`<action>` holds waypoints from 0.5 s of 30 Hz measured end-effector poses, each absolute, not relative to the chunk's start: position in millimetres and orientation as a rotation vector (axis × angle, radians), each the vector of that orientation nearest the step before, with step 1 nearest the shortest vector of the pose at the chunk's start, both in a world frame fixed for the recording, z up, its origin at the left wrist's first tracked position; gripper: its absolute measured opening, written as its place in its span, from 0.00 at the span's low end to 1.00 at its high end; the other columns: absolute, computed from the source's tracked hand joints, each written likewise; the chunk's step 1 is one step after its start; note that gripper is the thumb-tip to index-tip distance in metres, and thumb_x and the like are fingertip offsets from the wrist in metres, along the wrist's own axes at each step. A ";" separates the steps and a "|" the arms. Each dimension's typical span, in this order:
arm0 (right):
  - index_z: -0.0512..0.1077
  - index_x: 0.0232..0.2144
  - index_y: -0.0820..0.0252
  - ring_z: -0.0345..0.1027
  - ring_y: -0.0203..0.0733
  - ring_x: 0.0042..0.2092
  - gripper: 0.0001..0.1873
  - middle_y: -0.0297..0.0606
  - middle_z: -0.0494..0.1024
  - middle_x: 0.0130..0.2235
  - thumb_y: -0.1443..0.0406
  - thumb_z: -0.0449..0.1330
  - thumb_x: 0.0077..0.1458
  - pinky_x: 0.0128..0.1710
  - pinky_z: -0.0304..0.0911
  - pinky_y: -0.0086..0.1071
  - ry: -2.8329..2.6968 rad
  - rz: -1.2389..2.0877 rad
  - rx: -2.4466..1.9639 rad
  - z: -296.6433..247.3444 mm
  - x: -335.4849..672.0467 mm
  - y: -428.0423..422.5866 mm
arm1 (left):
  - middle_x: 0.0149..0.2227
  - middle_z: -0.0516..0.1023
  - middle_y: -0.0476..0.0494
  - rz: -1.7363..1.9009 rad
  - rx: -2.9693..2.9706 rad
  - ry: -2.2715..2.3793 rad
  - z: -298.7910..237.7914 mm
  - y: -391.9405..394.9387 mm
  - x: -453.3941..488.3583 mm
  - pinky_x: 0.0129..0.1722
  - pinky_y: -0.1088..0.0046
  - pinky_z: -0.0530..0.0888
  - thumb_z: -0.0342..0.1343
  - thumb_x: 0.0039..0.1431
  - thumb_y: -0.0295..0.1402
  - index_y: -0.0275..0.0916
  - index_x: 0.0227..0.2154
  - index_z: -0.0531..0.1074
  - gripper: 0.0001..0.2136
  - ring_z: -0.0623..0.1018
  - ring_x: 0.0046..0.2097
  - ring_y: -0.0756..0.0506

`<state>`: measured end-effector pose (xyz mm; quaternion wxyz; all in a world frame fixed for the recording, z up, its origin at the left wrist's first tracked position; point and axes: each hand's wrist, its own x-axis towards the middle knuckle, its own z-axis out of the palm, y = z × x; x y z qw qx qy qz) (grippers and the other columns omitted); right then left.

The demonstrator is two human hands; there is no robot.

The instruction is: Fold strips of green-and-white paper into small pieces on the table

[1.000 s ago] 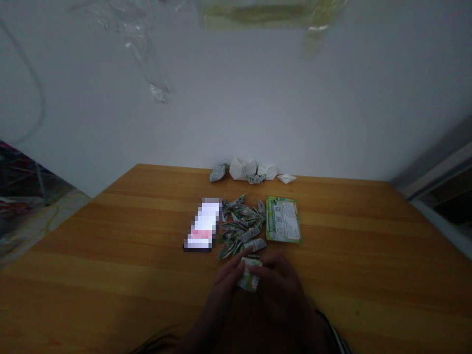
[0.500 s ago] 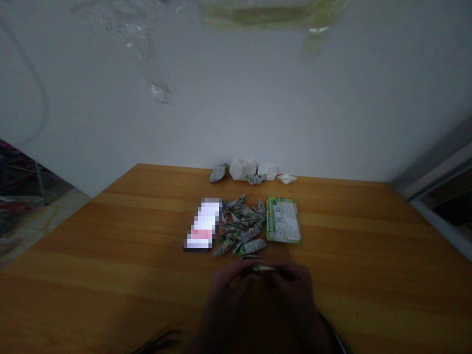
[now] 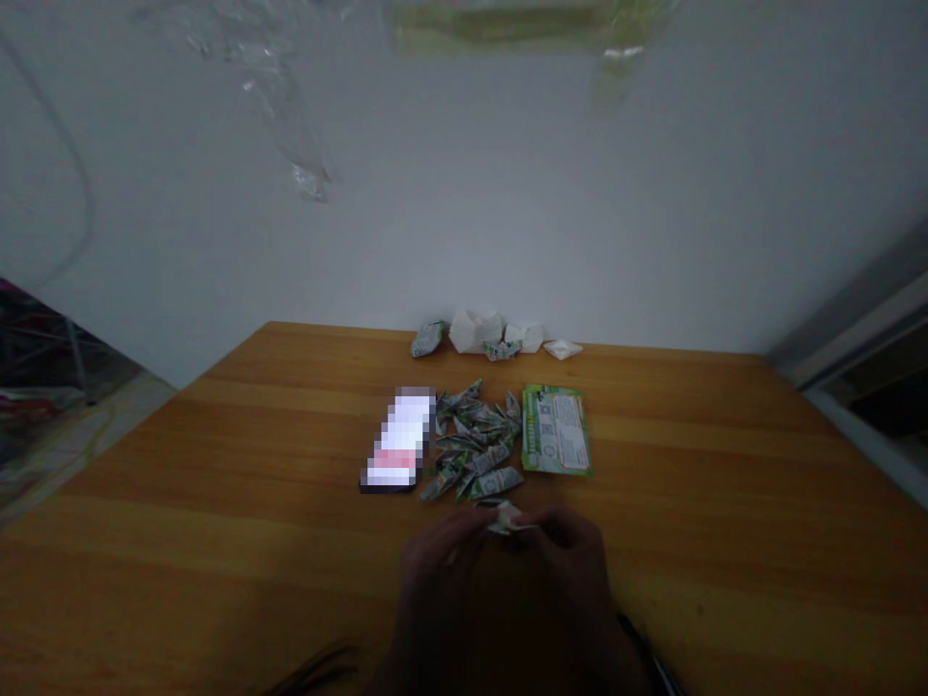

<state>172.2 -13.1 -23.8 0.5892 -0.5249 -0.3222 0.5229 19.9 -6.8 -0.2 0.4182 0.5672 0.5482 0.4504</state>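
Both my hands meet low in the middle of the view, above the near part of a wooden table (image 3: 217,503). My left hand (image 3: 442,570) and my right hand (image 3: 572,565) pinch a small folded piece of green and white printed paper (image 3: 507,519) between their fingertips. Just beyond it lies a heap of several similar folded paper pieces (image 3: 475,445). A flat green and white printed sheet (image 3: 555,443) lies to the right of the heap.
A phone with a lit, blurred screen (image 3: 397,451) lies left of the heap. Some white and printed folded paper shapes (image 3: 493,335) stand in a row at the table's far edge against the white wall. A window frame shows at the far right.
The paper piece was held flat and broad between my hands a second ago; now it is folded narrower and pinched at my fingertips. My hands have stayed in nearly the same place.
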 end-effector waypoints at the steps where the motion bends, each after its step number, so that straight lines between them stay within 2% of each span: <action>1: 0.78 0.19 0.60 0.74 0.42 0.23 0.13 0.37 0.80 0.20 0.58 0.73 0.34 0.24 0.71 0.31 -0.737 1.226 -1.220 -23.9 171.7 -12.9 | 0.33 0.84 0.43 1.136 1.467 1.387 0.1 -8.0 19.6 0.39 0.69 0.75 0.61 0.50 0.31 0.47 0.31 0.83 0.07 0.80 0.36 0.40; 4: 0.77 0.19 0.61 0.73 0.42 0.20 0.15 0.36 0.79 0.18 0.56 0.73 0.35 0.20 0.70 0.31 -0.706 1.280 -1.193 -23.9 170.6 -12.5 | 0.25 0.82 0.45 1.153 1.504 1.418 0.2 -10.5 19.9 0.31 0.73 0.73 0.63 0.49 0.32 0.49 0.30 0.83 0.07 0.78 0.28 0.43; 7: 0.77 0.19 0.61 0.71 0.40 0.18 0.14 0.36 0.78 0.17 0.57 0.73 0.35 0.18 0.68 0.30 -0.680 1.291 -1.192 -24.0 170.0 -12.6 | 0.25 0.82 0.46 1.126 1.391 1.385 -0.6 -9.5 22.0 0.28 0.73 0.73 0.62 0.49 0.32 0.48 0.29 0.83 0.06 0.77 0.26 0.44; 15: 0.76 0.17 0.59 0.72 0.40 0.24 0.11 0.34 0.78 0.20 0.64 0.74 0.31 0.25 0.68 0.29 -0.740 1.224 -1.151 -23.7 172.8 -12.3 | 0.26 0.83 0.49 1.117 1.174 1.379 -3.2 -7.7 29.1 0.37 0.71 0.75 0.62 0.47 0.29 0.44 0.22 0.81 0.04 0.80 0.31 0.43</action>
